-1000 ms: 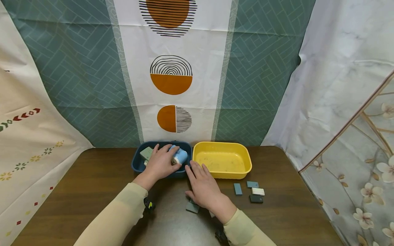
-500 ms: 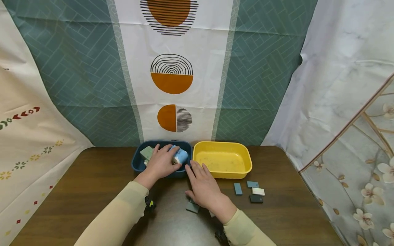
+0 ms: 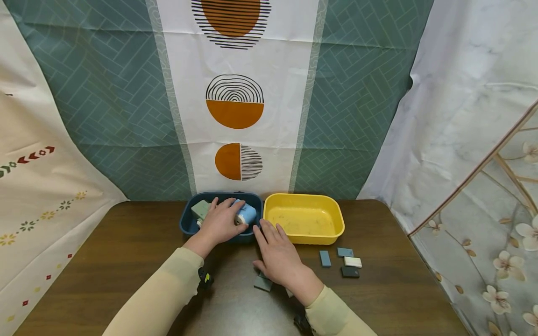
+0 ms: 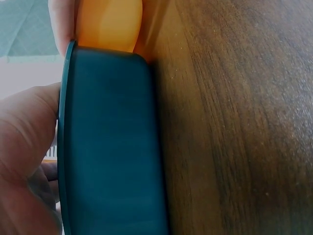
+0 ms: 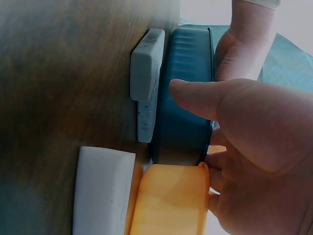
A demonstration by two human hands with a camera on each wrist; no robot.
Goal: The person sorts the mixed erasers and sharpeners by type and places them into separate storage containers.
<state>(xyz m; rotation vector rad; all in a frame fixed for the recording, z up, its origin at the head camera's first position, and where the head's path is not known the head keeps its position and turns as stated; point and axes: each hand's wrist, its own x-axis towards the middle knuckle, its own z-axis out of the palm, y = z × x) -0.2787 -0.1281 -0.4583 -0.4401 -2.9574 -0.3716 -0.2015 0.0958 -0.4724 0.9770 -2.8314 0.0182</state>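
A dark blue bin (image 3: 187, 232) stands at the back of the table, touching a yellow bin (image 3: 302, 239) on its right. My left hand (image 3: 216, 224) reaches over its front rim. Index finger and thumb lie on either side of a light blue and white cylinder (image 3: 248, 214), which lies on its side; the other fingers are partly hidden in the bin. A green block (image 3: 201, 208) lies left of the hand. My right hand (image 3: 277, 256) stretches its fingers forward to where the two bins meet, fingertips at the yellow rim (image 5: 203, 169), thumb spread left.
Grey tiles (image 3: 263, 283) lie partly under my right hand. Farther right are two blue tiles (image 3: 325, 258), a white tile (image 3: 352, 262) and a black tile (image 3: 350, 271). A patterned cloth (image 3: 248, 140) hangs close behind the bins.
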